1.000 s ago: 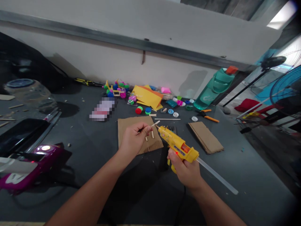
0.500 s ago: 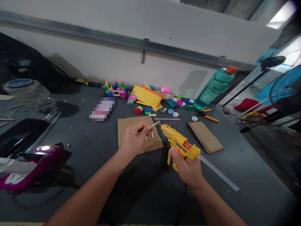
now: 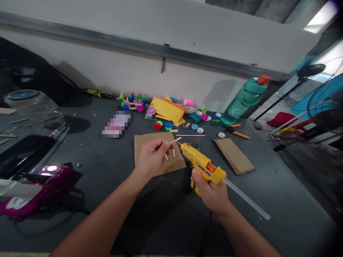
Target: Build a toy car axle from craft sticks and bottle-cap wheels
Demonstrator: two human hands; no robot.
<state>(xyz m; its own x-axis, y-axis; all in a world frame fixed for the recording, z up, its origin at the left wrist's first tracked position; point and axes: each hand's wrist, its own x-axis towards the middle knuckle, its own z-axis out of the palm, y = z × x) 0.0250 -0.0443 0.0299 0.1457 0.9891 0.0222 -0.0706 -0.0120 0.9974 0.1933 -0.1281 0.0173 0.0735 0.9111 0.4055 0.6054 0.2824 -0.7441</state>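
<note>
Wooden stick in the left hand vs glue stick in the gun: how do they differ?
Look: the wooden stick is pale and opaque; the glue stick is whitish and translucent.
Size: the glue stick's visible length is longer and thicker than that of the wooden stick.
Hold: the left hand pinches the wooden stick; the glue stick pokes from the rear of the glue gun in the right hand.
Shared: both are slim and straight.

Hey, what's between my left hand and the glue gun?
In the head view, a pale stick, pinched in your left hand, juts out beside the nozzle of the glue gun; whether they touch is unclear.
</note>
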